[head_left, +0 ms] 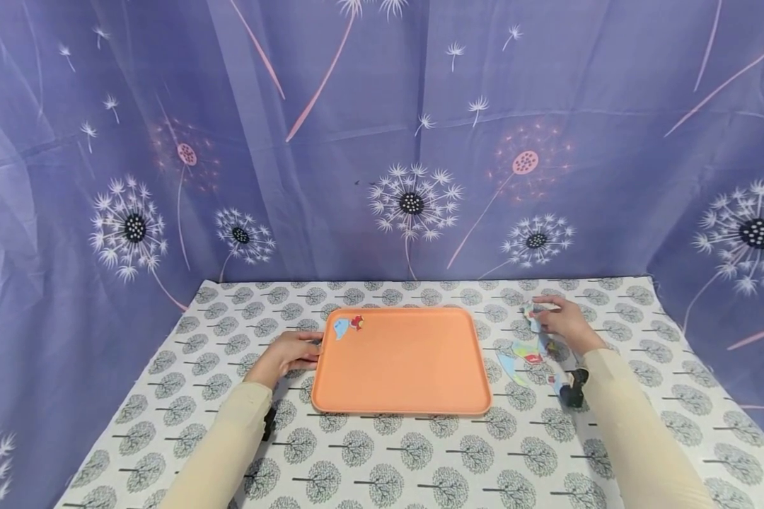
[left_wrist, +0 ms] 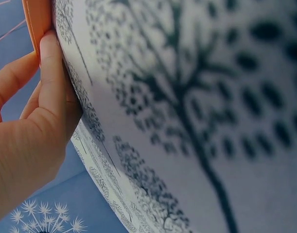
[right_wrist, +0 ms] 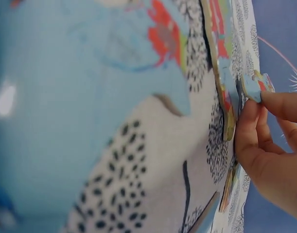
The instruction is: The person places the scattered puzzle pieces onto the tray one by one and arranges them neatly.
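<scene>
One tray [head_left: 401, 367], long axis sideways

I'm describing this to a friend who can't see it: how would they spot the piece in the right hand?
Find the orange tray on the tree-print cloth, then look past its right edge to the right hand. It pinches a small, flat light blue piece with a touch of red. Unlike the colourful pieces lying nearby, this one is held.
</scene>
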Demonstrator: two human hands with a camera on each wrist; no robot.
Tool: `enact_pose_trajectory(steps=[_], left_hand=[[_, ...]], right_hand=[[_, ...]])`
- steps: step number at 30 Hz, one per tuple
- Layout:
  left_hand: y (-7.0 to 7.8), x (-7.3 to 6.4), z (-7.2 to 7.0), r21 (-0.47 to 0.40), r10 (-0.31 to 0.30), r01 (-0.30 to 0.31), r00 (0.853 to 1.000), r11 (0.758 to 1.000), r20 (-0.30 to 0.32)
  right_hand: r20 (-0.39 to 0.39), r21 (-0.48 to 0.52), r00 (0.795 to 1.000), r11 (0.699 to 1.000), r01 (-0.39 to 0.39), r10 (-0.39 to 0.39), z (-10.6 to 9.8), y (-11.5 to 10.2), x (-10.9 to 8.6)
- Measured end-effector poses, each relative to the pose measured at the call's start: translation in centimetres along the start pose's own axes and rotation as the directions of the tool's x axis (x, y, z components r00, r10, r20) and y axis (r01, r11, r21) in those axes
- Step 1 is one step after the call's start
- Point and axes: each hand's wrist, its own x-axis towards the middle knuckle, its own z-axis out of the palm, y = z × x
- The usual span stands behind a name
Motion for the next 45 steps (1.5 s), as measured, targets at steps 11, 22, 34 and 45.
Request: enact_pose_trajectory(steps=[11, 22, 34, 45], left_hand=[[0.0, -0.1, 0.1, 0.002, 0.007, -0.007, 1.0, 1.0, -0.007], [-0.1, 0.1, 0.0, 0.005, 0.007, -0.007, 1.0, 1.0, -0.01], [0.0, 0.0, 0.1, 0.009, 0.012, -0.011, 1.0, 1.0, -0.008], [-0.1, 0.1, 0.0, 0.016, 0.01, -0.01, 1.0, 1.0, -0.007]], right_hand=[[-0.008, 0.087, 1.0, 0.996, -0.005, 0.006, 0.5, -1.0, 0.4], [-0.001, 0.205, 1.0, 0.979, 0.023, -0.023, 2.3, -3.4, 1.2], [0.061, 0.275, 0.996, 0.96, 0.046, -0.065, 5.1, -6.1, 2.1], [0.076, 0.297, 0.993, 0.953, 0.059, -0.085, 8.3, -8.2, 3.4]])
